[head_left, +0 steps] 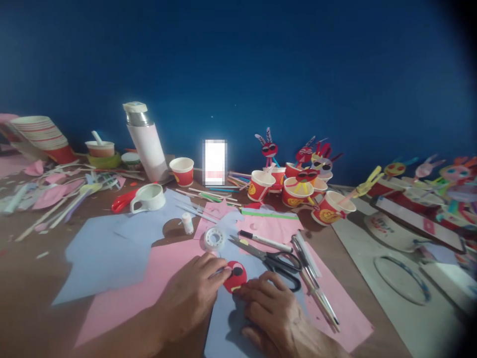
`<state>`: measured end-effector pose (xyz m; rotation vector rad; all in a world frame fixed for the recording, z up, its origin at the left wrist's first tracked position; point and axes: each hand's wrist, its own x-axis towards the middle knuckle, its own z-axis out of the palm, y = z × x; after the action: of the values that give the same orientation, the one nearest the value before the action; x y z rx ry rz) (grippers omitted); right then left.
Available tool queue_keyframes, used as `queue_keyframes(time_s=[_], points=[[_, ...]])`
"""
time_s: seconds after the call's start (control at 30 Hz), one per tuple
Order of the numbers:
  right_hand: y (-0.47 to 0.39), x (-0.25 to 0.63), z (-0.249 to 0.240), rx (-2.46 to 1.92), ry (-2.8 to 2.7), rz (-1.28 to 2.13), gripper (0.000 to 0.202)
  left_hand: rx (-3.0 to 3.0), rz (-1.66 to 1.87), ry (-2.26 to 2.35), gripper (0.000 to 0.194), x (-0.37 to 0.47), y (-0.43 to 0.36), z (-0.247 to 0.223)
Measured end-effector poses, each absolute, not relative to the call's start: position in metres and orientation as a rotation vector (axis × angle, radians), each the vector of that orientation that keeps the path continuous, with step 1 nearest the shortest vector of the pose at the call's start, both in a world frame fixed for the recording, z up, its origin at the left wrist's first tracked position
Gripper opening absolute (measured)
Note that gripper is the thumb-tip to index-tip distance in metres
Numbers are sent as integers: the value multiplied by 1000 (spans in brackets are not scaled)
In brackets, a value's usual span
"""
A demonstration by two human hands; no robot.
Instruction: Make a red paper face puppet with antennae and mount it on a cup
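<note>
A small red paper circle point(241, 284) lies over blue paper point(219, 333) near the front of the table. On it are a black-and-white paper eye point(237, 270) and a yellow strip at its lower edge. My left hand point(199, 281) is closed at the circle's left side, its thumb and fingertips pinching beside the eye. From the lower right, my right hand point(270, 308) presses bent fingers on the circle's edge, its thumb tucked lower down. Black-handled scissors point(274, 258) lie just beyond the right hand, and a white tape roll point(214, 239) sits past the left.
Pens point(316, 283) lie to the right on pink paper point(346, 318). Decorated paper cups point(298, 191) crowd the back right. Behind are a white thermos point(147, 146), a mug point(149, 198) and a cup stack point(40, 136). Paper scraps and straws litter the left.
</note>
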<state>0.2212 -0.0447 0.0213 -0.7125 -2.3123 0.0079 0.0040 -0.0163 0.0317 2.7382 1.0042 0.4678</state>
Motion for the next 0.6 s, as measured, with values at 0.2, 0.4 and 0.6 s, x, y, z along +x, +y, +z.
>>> queue_keyframes(time_s=[0.2,0.4,0.6], points=[[-43,222,10,-695,-2283,33,31,2759,464,1033,31,5,-17,22],[-43,221,14,-725,-2258,50,28,2829,577,1014,28,7,-16,20],[-43,219,11,-731,-2221,29,32,2876,580,1008,25,11,-16,21]])
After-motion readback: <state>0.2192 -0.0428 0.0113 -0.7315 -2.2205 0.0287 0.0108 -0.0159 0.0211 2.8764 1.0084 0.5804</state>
